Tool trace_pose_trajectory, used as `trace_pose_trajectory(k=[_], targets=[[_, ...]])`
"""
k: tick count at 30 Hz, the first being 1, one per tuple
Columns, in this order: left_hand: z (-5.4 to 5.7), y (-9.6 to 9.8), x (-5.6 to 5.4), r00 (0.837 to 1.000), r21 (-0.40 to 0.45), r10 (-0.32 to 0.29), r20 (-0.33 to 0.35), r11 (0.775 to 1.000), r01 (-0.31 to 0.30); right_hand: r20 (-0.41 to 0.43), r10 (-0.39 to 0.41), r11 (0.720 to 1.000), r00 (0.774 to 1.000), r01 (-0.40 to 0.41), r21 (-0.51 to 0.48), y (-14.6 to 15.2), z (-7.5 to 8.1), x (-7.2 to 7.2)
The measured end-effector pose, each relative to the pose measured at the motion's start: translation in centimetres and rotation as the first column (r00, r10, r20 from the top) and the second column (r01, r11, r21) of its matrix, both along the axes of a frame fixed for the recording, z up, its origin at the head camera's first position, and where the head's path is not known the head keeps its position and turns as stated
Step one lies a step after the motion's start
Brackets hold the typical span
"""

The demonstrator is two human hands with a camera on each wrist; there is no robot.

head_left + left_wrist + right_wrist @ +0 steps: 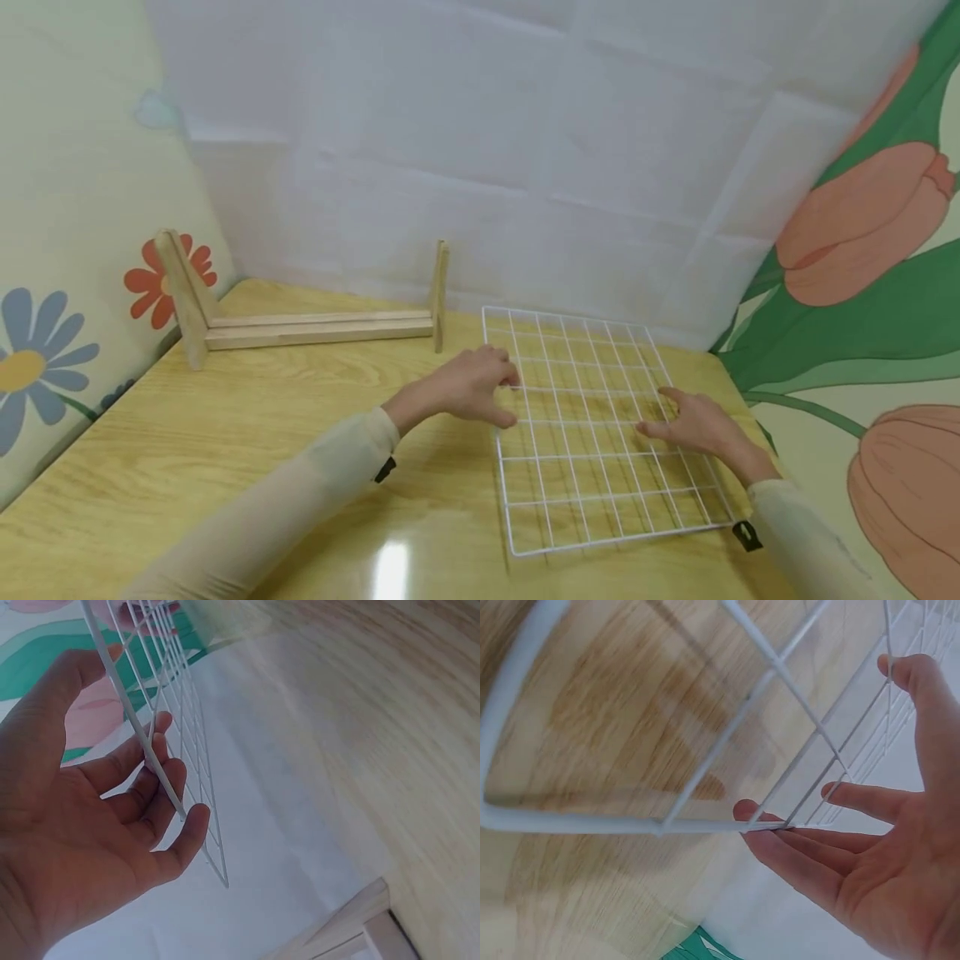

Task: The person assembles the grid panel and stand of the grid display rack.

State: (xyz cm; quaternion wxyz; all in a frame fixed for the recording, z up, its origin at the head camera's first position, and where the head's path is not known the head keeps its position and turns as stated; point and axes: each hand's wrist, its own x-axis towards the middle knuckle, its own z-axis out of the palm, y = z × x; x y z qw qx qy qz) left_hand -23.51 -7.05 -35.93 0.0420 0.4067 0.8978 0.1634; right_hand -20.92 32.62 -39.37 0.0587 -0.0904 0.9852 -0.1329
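A white wire grid panel (626, 539) lies nearly flat, close over the tabletop, with faint shadows beneath it. My left hand (476, 385) grips its left side. In the left wrist view the fingers (174, 780) curl round behind the outer wire, and the thumb lies against the wire higher up. On the opposite side my right hand (697, 423) holds the panel's right edge. Seen from the right wrist, some fingertips (750, 814) reach under the outer wire, while the thumb sits over the mesh.
A wooden frame (322, 333) with two upright ends and a double crossbar stands at the back left of the wood-grain table (300, 450). White cloth (465, 167) hangs behind the table. Flower-patterned walls (862, 217) close in both sides.
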Motion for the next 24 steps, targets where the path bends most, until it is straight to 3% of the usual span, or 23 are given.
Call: trace_pose_trajectory(k=[10, 17, 20, 24], targets=[[1.8, -1.5, 1.2, 0.987, -0.012, -0.040, -0.157, 0.999, 0.038, -0.128, 0.009, 1.000, 0.992, -0.012, -0.023, -0.8, 0.8, 0.5], [3.0, -2.2, 1.8, 0.962, 0.022, -0.052, -0.266, 0.998, 0.060, -0.172, -0.014, 0.999, 0.985, 0.006, -0.049, -1.1, 1.9, 0.6], [3.3, -2.2, 1.7, 0.946, 0.067, -0.047, -0.320, 0.995, 0.073, -0.199, -0.028, 0.999, 0.980, 0.018, -0.049, -1.1, 2.3, 0.5], [3.5, -2.3, 1.3, 0.917, 0.208, 0.006, -0.399, 0.975, 0.084, -0.258, -0.029, 0.999, 0.966, 0.016, -0.051, -1.2, 2.9, 0.1]])
